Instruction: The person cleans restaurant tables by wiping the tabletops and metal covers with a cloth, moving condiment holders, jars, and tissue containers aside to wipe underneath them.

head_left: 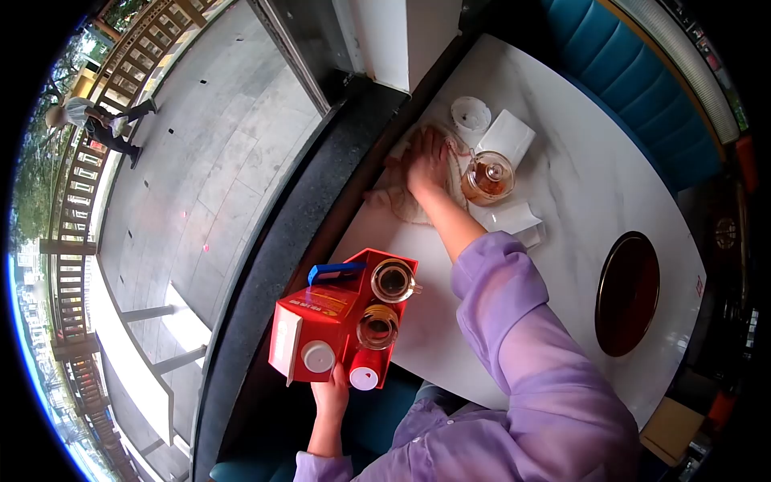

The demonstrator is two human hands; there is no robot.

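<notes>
My left hand (330,394) grips the near edge of a red condiment caddy (321,309), which is lifted and tilted beside the table. Two glass jars with dark contents, one (393,280) above the other (377,328), and a red cylinder with a white top (365,377) sit in it. A blue object (335,272) sticks out at its far side. Under my right hand (428,161), flat with fingers stretched out, lies a pale, stained cloth (401,201) on the table. Close to that hand are a glass teapot with amber contents (487,178) and a white round container (471,116).
The marble-patterned table (562,193) also carries a white rectangular box (507,138), a clear-and-white piece (518,221) and a dark round inset (628,294). A dark window ledge (277,233) borders it on the left. Teal seating (634,80) stands beyond. A person (100,124) walks outside.
</notes>
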